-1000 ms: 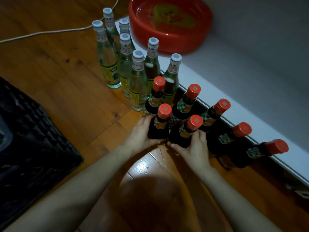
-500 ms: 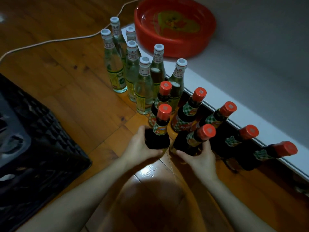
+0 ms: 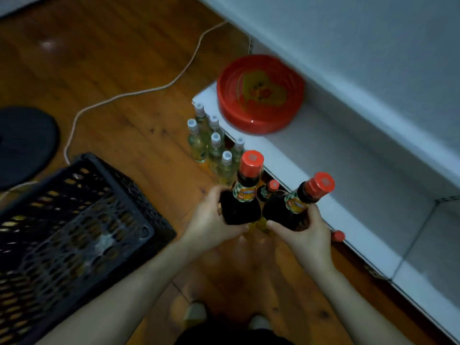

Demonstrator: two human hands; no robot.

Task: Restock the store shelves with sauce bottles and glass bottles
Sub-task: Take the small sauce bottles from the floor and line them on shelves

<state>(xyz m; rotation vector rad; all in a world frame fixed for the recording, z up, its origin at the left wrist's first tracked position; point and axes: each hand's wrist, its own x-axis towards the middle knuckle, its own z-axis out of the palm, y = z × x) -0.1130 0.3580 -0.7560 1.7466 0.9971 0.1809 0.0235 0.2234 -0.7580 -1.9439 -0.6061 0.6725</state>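
Observation:
My left hand [image 3: 211, 224] grips a dark sauce bottle [image 3: 242, 195] with a red cap, lifted off the floor. My right hand [image 3: 305, 232] grips a second dark sauce bottle [image 3: 296, 204], tilted to the right, beside the first. Below and behind them, more red-capped sauce bottles [image 3: 268, 189] stand on the wooden floor, mostly hidden. A cluster of clear glass bottles [image 3: 214, 148] with white caps stands on the floor against the shelf edge. The white lower shelf [image 3: 348, 175] runs diagonally on the right.
A red round basin [image 3: 260, 94] sits on the shelf's far end. A black plastic crate [image 3: 69, 225] stands on the floor at left. A white cable [image 3: 139, 92] snakes across the floor. A dark round object [image 3: 22, 143] lies at far left. An upper shelf [image 3: 348, 33] overhangs.
Both hands have lifted their sauce bottles up from the floor group. The view has risen and pulled back, showing more shelf and crate.

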